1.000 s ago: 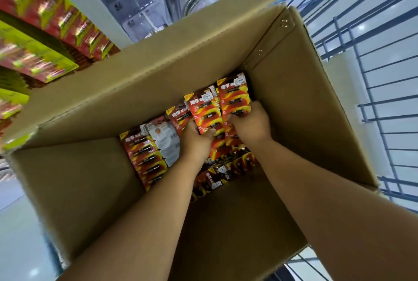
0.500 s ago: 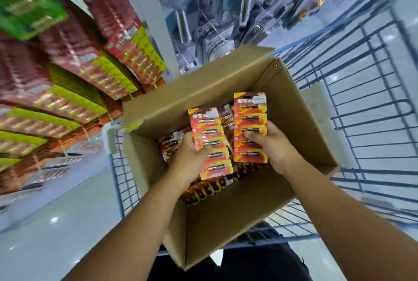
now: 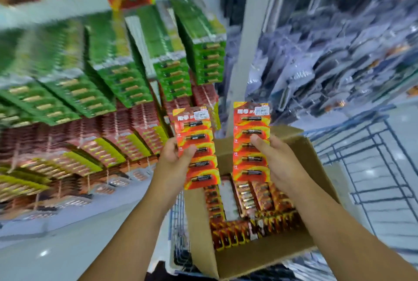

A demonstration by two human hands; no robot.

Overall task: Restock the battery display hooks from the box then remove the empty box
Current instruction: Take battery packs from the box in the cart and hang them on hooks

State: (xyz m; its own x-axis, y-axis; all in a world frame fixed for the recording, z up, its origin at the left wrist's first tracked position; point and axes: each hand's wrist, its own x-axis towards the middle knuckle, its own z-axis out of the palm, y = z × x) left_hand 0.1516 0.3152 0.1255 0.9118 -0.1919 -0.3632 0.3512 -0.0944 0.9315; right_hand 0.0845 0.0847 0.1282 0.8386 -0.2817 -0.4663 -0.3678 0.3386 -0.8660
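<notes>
My left hand (image 3: 175, 158) grips a red and orange strip of battery packs (image 3: 198, 136), thumb across its front. My right hand (image 3: 278, 160) grips a second such strip (image 3: 251, 122), upright beside the first. Both strips are held above the open cardboard box (image 3: 203, 231), which stands in a wire cart and holds several more red battery packs (image 3: 255, 208). To the left, the display (image 3: 108, 136) hangs full of red and green battery cards, blurred by head motion.
A white upright post (image 3: 251, 38) divides the battery display from hanging grey packaged goods (image 3: 339, 54) on the right. The blue wire cart (image 3: 371, 163) frames the box. A pale glossy floor (image 3: 56, 246) lies at lower left.
Both hands have lifted their battery strips up out of the box. My view has swung up and left toward the display.
</notes>
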